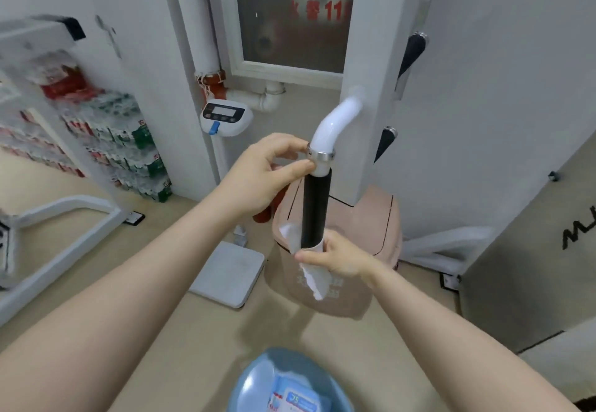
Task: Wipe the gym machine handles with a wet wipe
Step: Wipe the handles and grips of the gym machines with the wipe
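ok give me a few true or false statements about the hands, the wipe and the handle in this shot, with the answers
1. The right hand holds the wet wipe around the lower end of the black handle grip. True.
2. The left hand rests on the pink bin. False: its fingers pinch the metal ring at the top of the grip.
3. The handle's white tube bends above the ring. True.
4. The wipes pack lies in a red basin. False: the basin is blue.
5. The wipe covers the whole grip. False: only its bottom end.
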`<control>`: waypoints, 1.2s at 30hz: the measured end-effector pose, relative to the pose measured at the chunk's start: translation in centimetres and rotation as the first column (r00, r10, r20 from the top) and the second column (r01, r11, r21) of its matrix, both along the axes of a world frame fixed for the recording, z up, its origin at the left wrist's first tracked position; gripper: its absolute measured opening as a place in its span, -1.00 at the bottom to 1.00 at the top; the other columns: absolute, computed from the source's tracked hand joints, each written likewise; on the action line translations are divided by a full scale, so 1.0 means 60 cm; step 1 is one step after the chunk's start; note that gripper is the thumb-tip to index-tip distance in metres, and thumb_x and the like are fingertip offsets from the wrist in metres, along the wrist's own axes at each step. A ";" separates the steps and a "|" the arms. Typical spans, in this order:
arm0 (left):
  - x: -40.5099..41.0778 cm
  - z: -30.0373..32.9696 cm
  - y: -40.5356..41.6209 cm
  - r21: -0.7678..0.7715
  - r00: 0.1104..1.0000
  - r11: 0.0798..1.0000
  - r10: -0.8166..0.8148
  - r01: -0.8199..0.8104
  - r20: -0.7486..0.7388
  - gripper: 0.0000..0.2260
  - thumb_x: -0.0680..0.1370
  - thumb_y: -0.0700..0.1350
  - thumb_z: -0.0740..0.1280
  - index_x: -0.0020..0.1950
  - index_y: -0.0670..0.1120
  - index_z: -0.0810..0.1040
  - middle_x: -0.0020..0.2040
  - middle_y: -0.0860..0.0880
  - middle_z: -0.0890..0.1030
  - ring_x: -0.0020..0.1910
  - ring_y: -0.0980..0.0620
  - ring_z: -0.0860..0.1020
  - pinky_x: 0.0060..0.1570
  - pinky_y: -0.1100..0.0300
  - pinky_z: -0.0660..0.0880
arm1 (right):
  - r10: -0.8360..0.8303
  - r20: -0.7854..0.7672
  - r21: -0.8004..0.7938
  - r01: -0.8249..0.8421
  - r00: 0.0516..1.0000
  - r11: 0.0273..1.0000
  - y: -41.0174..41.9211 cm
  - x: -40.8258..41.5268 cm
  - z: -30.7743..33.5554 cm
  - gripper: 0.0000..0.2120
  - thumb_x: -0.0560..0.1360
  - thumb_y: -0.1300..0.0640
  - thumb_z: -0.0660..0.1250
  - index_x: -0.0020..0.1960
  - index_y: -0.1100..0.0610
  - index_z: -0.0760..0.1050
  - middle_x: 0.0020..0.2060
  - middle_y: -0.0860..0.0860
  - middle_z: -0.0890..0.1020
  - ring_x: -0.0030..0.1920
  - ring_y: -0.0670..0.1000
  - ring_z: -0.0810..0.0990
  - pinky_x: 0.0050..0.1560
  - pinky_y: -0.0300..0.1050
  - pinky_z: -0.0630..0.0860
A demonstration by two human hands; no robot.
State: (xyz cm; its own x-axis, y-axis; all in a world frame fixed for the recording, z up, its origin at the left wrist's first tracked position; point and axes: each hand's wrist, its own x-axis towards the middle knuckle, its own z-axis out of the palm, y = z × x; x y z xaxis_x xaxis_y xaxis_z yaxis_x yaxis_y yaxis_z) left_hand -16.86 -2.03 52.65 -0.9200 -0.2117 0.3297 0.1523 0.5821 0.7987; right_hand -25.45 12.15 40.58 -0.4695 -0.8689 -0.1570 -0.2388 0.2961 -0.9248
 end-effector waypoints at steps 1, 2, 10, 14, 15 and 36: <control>0.004 -0.003 0.010 0.020 0.999 0.999 0.043 -0.043 -0.008 -0.84 0.52 -0.15 0.32 0.08 0.01 0.55 0.08 -0.01 0.58 0.11 0.07 0.53 0.15 0.17 0.47 | 0.000 -0.010 0.019 0.001 1.000 1.000 0.002 0.004 -0.010 -0.89 0.47 0.12 0.38 -0.13 -0.04 0.45 -0.28 -0.14 0.57 -0.19 -0.12 0.57 0.00 -0.08 0.52; 0.009 -0.005 0.022 0.047 0.996 0.995 0.088 -0.087 -0.020 -0.84 0.53 -0.17 0.31 0.08 -0.01 0.55 0.05 0.02 0.60 0.07 0.12 0.55 0.12 0.24 0.47 | -0.007 -0.016 0.010 0.007 1.000 1.000 0.003 0.008 -0.008 -0.86 0.46 0.13 0.38 -0.15 -0.02 0.43 -0.30 -0.15 0.55 -0.20 -0.14 0.56 -0.05 -0.19 0.51; 0.019 0.001 0.082 0.009 0.920 0.921 0.389 -0.389 -0.056 -0.76 0.55 -0.19 0.25 0.22 -0.02 0.47 -0.01 0.16 0.54 -0.01 0.29 0.50 0.00 0.49 0.40 | -0.081 0.002 -0.421 0.074 0.997 0.904 -0.038 -0.006 0.107 -0.63 0.44 -0.01 0.31 0.17 0.11 0.38 0.10 0.11 0.58 0.14 0.06 0.57 0.14 0.09 0.51; 0.022 0.004 0.103 -0.080 0.911 0.908 0.406 -0.411 -0.070 -0.65 0.51 -0.13 0.32 0.28 0.05 0.41 -0.06 0.27 0.49 -0.04 0.32 0.47 -0.08 0.61 0.32 | -0.049 -0.136 -0.192 0.023 0.989 0.981 -0.006 0.005 0.006 -0.63 0.50 0.01 0.27 0.25 0.07 0.29 0.08 0.16 0.57 0.05 -0.03 0.54 0.08 -0.02 0.46; 0.022 0.003 0.107 -0.097 0.907 0.903 0.413 -0.419 -0.077 -0.65 0.51 -0.13 0.33 0.28 0.04 0.41 -0.08 0.27 0.49 -0.06 0.32 0.47 -0.09 0.61 0.32 | -0.023 -0.171 -0.076 0.010 0.985 0.997 0.007 0.009 -0.017 -0.65 0.51 0.02 0.26 0.24 0.08 0.29 0.06 0.19 0.57 0.01 0.01 0.54 0.03 -0.06 0.45; -0.099 -0.038 0.163 -0.908 0.910 0.082 0.098 -0.411 -0.403 -0.62 0.53 -0.29 0.03 0.25 -0.16 0.51 0.39 -0.19 0.40 0.35 -0.18 0.40 0.35 -0.03 0.17 | -0.618 0.648 -0.047 0.833 0.445 0.551 0.162 -0.141 0.067 -0.74 0.45 0.30 0.33 0.13 0.32 0.54 0.07 0.17 0.62 -0.01 0.11 0.63 -0.14 -0.16 0.58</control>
State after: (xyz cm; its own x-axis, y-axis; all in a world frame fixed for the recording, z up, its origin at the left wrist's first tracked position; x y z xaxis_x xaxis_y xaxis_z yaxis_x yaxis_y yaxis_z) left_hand -22.79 7.74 50.37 -0.7685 0.2199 0.6009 -0.1452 0.8547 -0.4984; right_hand -33.89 21.90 44.58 -0.8813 -0.2767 -0.3831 0.4441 -0.2079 -0.8715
